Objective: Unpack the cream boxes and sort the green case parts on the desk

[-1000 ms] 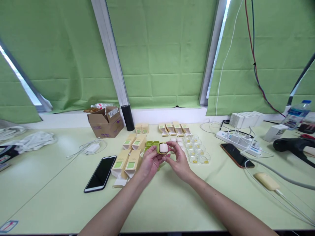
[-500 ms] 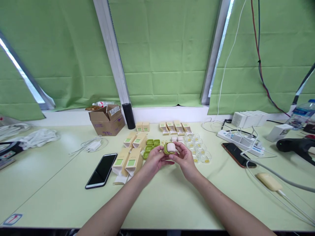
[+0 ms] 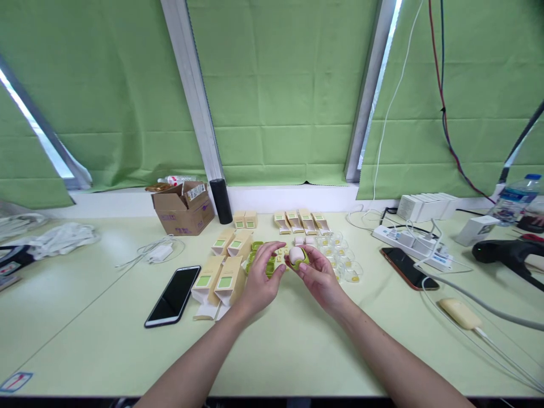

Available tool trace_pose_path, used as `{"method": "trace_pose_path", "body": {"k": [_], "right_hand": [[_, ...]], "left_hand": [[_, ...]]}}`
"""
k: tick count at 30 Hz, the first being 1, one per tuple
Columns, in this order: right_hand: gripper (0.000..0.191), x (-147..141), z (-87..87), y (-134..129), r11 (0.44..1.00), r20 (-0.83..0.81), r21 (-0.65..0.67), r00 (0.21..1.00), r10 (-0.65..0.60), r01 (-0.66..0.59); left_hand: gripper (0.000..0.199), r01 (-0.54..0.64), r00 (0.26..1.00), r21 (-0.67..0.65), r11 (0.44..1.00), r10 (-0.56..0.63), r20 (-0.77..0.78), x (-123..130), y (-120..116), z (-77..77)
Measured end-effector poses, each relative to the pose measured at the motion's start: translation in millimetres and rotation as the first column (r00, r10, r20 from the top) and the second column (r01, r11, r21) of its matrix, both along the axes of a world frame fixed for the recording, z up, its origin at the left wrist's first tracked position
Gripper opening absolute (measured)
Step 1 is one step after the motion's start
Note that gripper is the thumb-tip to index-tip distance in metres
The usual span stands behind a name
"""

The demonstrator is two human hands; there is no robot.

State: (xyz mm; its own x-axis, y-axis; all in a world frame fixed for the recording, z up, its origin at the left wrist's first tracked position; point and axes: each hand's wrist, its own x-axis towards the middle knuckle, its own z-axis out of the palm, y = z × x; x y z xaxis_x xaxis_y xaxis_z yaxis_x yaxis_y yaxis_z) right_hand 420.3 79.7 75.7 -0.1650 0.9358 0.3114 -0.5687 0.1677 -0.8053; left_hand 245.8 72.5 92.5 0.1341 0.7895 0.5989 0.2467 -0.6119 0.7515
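A small green holder with a white rounded piece (image 3: 297, 256) in it is gripped by the fingers of my right hand (image 3: 318, 279). Just to its left, my left hand (image 3: 264, 277) is open, thumb and fingers apart, over the green trays (image 3: 255, 247). Small yellowish pieces (image 3: 280, 256) lie between the hands. Clear plastic covers (image 3: 352, 274) with yellow dots sit right of my right hand, and two white pieces (image 3: 304, 241) lie behind it. Opened cream boxes (image 3: 230, 279) with green labels stand left of my left hand.
Several cream boxes (image 3: 305, 221) stand farther back, near a cardboard box (image 3: 185, 212) and a black cylinder (image 3: 221, 201). A phone (image 3: 173, 296) lies at left; another phone (image 3: 408, 268), a power strip (image 3: 412, 247) and cables are at right.
My left hand has let go of the green holder and moved left, its fingers spreading. The holder stays in my right hand, now tilted differently.
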Motion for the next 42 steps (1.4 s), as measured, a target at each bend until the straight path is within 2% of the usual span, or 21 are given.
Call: {"method": "trace_pose_path", "body": {"k": [2,4,7,9,11,19,24,28,32,42], "right_hand": [[0.047,0.7,1.0,-1.2,0.999,0.006,0.012,0.999,0.044,-0.044],[0.048,2.2,1.3,-1.4,0.999,0.047,0.025,0.998,0.029,-0.031],[0.054,4.3,1.4,-0.9,0.996,0.122,0.053,0.989,-0.081,0.075],[0.058,4.2,1.6,-0.5,0.983,0.136,0.081,0.976,-0.173,0.163],[0.06,2.7,1.6,-0.4,0.975,0.13,0.093,0.969,-0.212,0.201],[0.052,-4.9,0.6,-3.0,0.99,0.127,0.05,0.983,-0.135,0.13],[0.047,-5.9,-1.8,-0.7,0.994,0.174,0.064,0.98,-0.098,0.088],[0.054,-6.7,-7.1,2.6,0.997,0.177,0.04,0.981,-0.077,0.071],[0.061,-7.1,-12.2,3.5,0.994,0.228,0.092,0.971,-0.074,0.055],[0.04,-7.0,-10.5,-0.6,0.976,0.297,0.181,0.939,-0.172,0.122]], "left_hand": [[0.038,0.018,0.998,0.072,0.997,-0.013,-0.066,-0.1,-1.5,0.2],[0.041,0.029,0.987,0.161,0.987,-0.003,-0.161,-0.7,-1.2,-1.9],[0.041,0.021,0.957,0.295,0.955,0.066,-0.283,-1.6,0.3,-7.3],[0.039,0.004,0.946,0.352,0.936,0.111,-0.305,-1.4,1.2,-10.8],[0.036,-0.016,0.943,0.384,0.923,0.142,-0.302,-0.5,1.9,-13.4],[0.029,-0.108,0.913,0.526,0.844,0.293,-0.283,1.6,3.8,-13.9],[0.031,-0.098,0.857,0.624,0.775,0.385,-0.342,1.1,2.5,-10.1],[0.033,-0.081,0.814,0.662,0.746,0.433,-0.388,1.3,0.7,-6.9],[0.032,-0.077,0.786,0.67,0.738,0.458,-0.415,2.7,-0.5,-5.2],[0.042,-0.043,0.772,0.654,0.755,0.441,-0.459,5.4,-3.1,-3.7]]}}
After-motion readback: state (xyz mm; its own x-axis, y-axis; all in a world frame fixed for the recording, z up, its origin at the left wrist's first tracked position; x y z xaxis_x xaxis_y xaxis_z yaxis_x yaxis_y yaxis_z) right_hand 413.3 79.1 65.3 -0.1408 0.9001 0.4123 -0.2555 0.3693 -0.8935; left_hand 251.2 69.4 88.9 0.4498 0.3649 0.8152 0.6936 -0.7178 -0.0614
